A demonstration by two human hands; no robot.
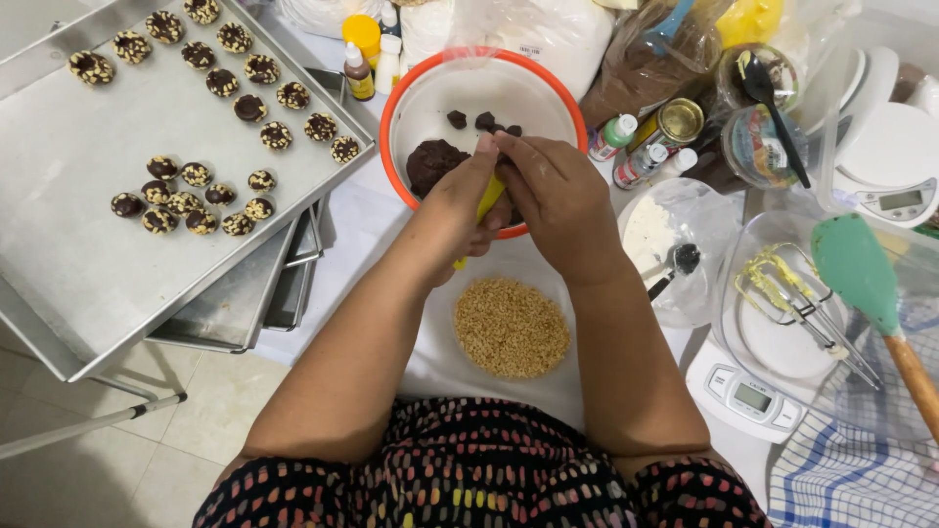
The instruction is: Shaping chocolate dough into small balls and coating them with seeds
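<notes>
My left hand [460, 205] grips a small yellow scoop [486, 200] over the near rim of a white bowl with an orange rim [391, 103]. My right hand [556, 191] presses against the left one, fingers curled at the scoop's tip; what it pinches is hidden. Inside the bowl lies a lump of dark chocolate dough [432, 161] and three small dough pieces [482, 121]. Just below the hands sits a shallow plate of chopped nuts [511, 328].
A metal baking tray [68, 264] at left carries several nut-coated dough balls [191, 196], stacked over other trays. On the right stand a kitchen scale [748, 391], a glass bowl with whisk beaters [797, 303], a teal spatula [861, 269], jars, small bottles and a checked cloth [861, 460].
</notes>
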